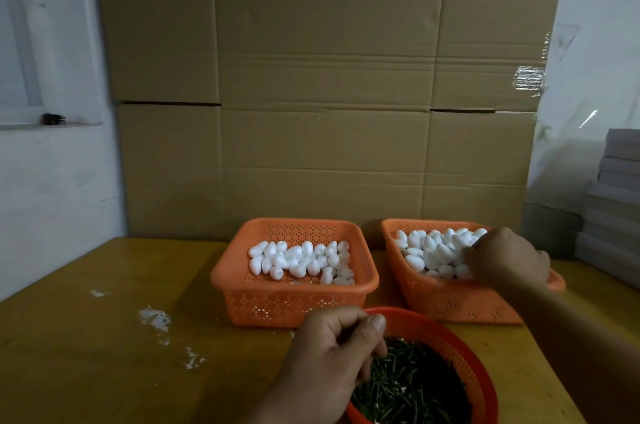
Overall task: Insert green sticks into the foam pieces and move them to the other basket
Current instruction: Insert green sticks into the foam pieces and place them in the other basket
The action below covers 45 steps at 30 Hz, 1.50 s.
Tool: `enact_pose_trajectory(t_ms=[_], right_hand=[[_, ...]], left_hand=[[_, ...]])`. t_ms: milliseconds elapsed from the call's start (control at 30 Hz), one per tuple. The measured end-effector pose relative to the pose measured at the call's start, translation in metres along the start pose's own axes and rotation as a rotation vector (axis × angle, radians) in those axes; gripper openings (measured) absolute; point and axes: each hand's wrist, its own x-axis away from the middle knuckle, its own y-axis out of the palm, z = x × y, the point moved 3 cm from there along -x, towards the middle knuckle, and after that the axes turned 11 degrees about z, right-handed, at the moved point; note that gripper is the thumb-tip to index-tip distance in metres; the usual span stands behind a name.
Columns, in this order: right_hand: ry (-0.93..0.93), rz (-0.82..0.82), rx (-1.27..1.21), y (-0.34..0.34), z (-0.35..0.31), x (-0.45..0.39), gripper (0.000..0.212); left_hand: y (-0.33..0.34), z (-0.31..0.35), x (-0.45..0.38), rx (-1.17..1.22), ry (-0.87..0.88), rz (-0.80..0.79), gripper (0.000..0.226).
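Head view shows us two orange rectangular baskets side by side at the far edge of a yellow-brown table [104, 337], with a round red basket [464, 351] nearer to us. Our left hand [332, 351] reaches into the round basket, which is full of short green sticks [415, 385]; its fingers are curled with thumb and fingertips drawn together down among the sticks, though we cannot tell whether this grip has closed on one. Our right hand [505, 259] lies over the right basket [446, 299], fingers bent down onto the heap of white egg-shaped foam pieces [429, 250]; whether that grip holds a piece we cannot tell. That basket sits tilted, heaped high. The left basket [294, 299] stands level, holding a thinner layer of the same foam pieces. Behind the baskets rises a wall of brown cardboard boxes [322, 77]. White crumbs [156, 318] lie scattered on the table to the left.
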Motion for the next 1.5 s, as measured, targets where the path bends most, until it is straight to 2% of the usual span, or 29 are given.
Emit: enact_pose_trajectory(t_ms=[100, 200, 333, 400, 467, 533, 633, 700, 800, 933, 1067, 1200, 1333, 1400, 1500], right_hand=[[-0.065, -0.015, -0.006, -0.002, 0.001, 0.002, 0.019], [-0.137, 0.056, -0.062, -0.010, 0.003, 0.011, 0.024], [-0.148, 0.142, -0.320, -0.031, 0.004, 0.035, 0.019], [-0.154, 0.073, -0.516, -0.041, -0.001, 0.051, 0.017], [-0.167, -0.017, -0.649, -0.050, -0.005, 0.072, 0.016], [-0.195, -0.108, -0.741, -0.056, -0.007, 0.094, 0.014], [-0.262, -0.257, -0.809, -0.059, -0.011, 0.124, 0.011], [-0.306, -0.329, -0.799, -0.055, -0.014, 0.139, 0.009], [-0.371, -0.359, -0.767, -0.053, -0.016, 0.154, 0.009], [-0.393, -0.339, -0.800, -0.057, -0.014, 0.158, 0.016], [-0.398, -0.290, -0.827, -0.059, -0.013, 0.157, 0.019], [-0.408, -0.281, -0.824, -0.060, -0.012, 0.154, 0.020], [-0.403, -0.276, -0.820, -0.061, -0.010, 0.153, 0.018], [-0.414, -0.271, -0.807, -0.061, -0.010, 0.154, 0.018], [-0.419, -0.271, -0.790, -0.061, -0.011, 0.154, 0.018]], left_hand=[[-0.001, -0.002, 0.000, -0.011, -0.011, 0.005, 0.041], [-0.002, -0.003, -0.001, -0.024, 0.018, 0.035, 0.047], [-0.009, 0.001, -0.005, -0.001, 0.054, 0.094, 0.053], [-0.012, 0.009, -0.006, 0.014, 0.079, 0.104, 0.050], [-0.018, 0.015, -0.009, -0.020, 0.086, 0.170, 0.037], [-0.029, 0.013, -0.018, -0.111, 0.112, 0.281, 0.047], [-0.045, 0.009, -0.045, -0.309, 0.163, 0.397, 0.039], [-0.052, 0.008, -0.072, -0.442, 0.139, 0.397, 0.021], [-0.056, 0.000, -0.114, -0.558, -0.008, 0.327, 0.008], [-0.047, -0.020, -0.150, -0.731, -0.225, 0.171, 0.019], [-0.037, -0.034, -0.164, -1.005, -0.308, -0.076, 0.043], [-0.033, -0.039, -0.168, -1.086, -0.336, -0.178, 0.058], [-0.026, -0.050, -0.173, -1.266, -0.325, -0.294, 0.064], [-0.023, -0.054, -0.175, -1.299, -0.309, -0.346, 0.056], [-0.017, -0.053, -0.174, -1.268, -0.227, -0.402, 0.028]])
